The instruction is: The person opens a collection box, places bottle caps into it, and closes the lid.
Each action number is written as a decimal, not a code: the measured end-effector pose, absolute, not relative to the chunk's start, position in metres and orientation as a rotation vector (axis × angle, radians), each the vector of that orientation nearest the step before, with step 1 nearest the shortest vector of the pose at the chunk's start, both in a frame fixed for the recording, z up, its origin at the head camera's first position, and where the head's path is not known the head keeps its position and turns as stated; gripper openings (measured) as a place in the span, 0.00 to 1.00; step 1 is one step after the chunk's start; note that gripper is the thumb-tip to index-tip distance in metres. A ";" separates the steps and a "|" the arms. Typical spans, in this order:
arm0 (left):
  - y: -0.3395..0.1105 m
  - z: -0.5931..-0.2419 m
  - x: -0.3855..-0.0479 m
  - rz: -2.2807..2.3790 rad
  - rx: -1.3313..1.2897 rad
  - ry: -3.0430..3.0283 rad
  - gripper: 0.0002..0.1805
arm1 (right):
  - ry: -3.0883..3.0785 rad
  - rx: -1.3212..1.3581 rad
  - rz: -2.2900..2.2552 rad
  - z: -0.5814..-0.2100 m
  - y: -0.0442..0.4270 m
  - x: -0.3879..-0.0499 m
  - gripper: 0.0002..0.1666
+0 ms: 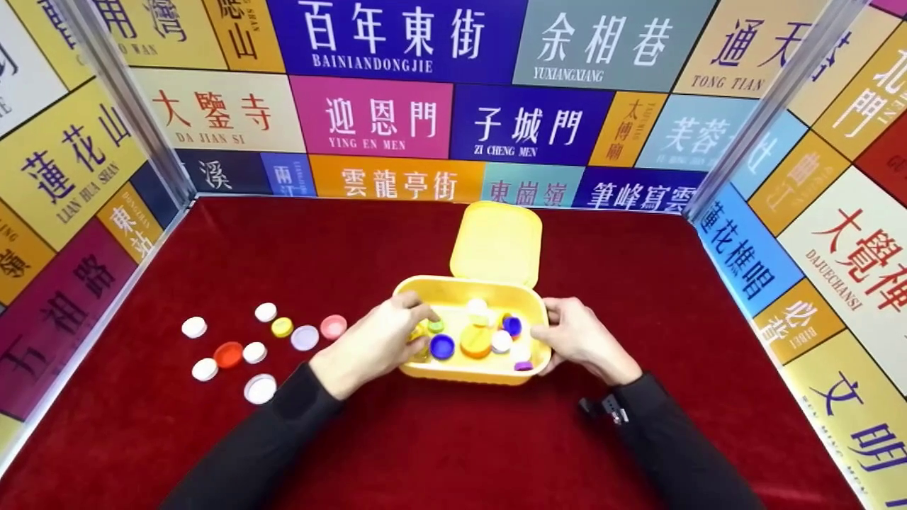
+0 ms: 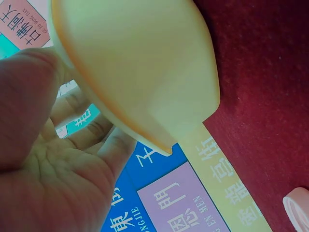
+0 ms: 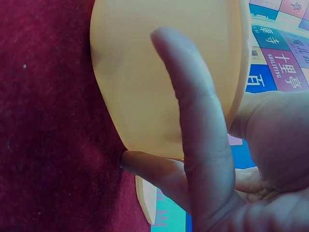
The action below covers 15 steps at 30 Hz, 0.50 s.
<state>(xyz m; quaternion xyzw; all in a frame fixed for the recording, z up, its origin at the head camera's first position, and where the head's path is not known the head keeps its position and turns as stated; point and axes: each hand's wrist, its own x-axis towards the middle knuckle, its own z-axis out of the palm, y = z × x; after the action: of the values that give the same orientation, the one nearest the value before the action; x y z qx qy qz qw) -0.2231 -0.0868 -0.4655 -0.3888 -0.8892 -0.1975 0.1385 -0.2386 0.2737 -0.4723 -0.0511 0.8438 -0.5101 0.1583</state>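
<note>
A yellow plastic box (image 1: 453, 373) lies on the red cloth, its lid (image 1: 496, 244) folded back behind it. Inside are several bottle caps, among them an orange cap (image 1: 475, 341), a blue cap (image 1: 442, 347) and a green cap (image 1: 435, 325). My left hand (image 1: 382, 340) reaches over the box's left end, thumb and fingertips inside and apart, near the green cap. In the left wrist view the box wall hides those fingertips. My right hand (image 1: 584, 336) grips the box's right end, thumb over the rim; one finger (image 3: 198, 106) lies along the outer wall.
Loose caps lie on the cloth left of the box, including a red cap (image 1: 228, 355), a pink cap (image 1: 333, 326), a lilac cap (image 1: 305, 338) and a white cap (image 1: 194, 327). Printed panels (image 1: 382, 117) wall in the table's back and sides.
</note>
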 end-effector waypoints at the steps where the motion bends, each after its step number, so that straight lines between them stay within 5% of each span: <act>1: -0.087 -0.466 -0.223 -0.574 -1.125 -2.573 0.14 | 2.412 -0.146 -1.461 -0.472 0.274 -0.239 0.25; 15: -0.087 -0.464 -0.224 -0.589 -1.131 -2.537 0.14 | 2.383 -0.140 -1.486 -0.472 0.273 -0.238 0.24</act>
<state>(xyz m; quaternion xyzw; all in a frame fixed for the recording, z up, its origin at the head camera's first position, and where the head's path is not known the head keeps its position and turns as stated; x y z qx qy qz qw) -0.2236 -0.0867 -0.4639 -0.3938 -0.8833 -0.2052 0.1506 -0.2382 0.2731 -0.4718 -0.0491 0.8360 -0.5214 0.1638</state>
